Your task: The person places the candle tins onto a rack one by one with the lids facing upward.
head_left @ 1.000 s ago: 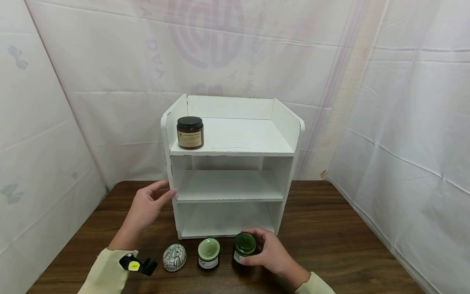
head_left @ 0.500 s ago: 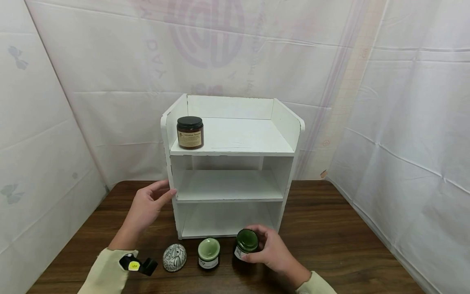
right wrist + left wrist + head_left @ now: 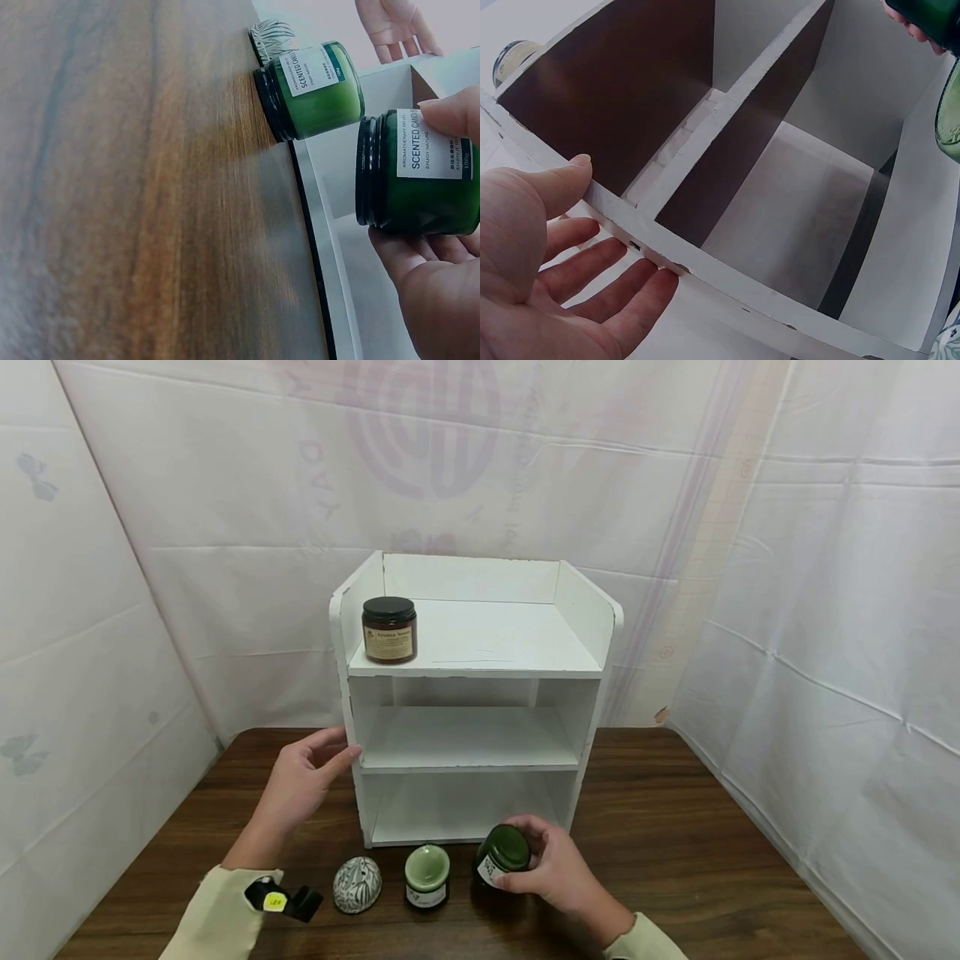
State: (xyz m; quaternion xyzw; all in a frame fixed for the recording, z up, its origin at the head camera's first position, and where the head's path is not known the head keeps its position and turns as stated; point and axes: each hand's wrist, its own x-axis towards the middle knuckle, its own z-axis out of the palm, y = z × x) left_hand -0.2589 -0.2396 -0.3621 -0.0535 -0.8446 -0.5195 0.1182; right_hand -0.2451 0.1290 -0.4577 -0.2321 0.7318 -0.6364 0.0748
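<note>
Right hand [image 3: 558,868] grips the dark green candle jar [image 3: 501,858], now tilted up off the bench [image 3: 675,860]; open left hand [image 3: 300,781] still steadies the shelf unit [image 3: 592,635] at nine o'clock.

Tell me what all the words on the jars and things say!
"SCENTED CAN...", rest hidden by a finger, then "AROMATHERAPY" and "ENJOY NATURE": label of the dark green jar held in the right hand.
"SCENTED CANDLE": label of the light green candle jar on the table.
Brown jar on the top shelf: label too blurred to read.
Yellow sticker on the left wrist: too small to read.
</note>
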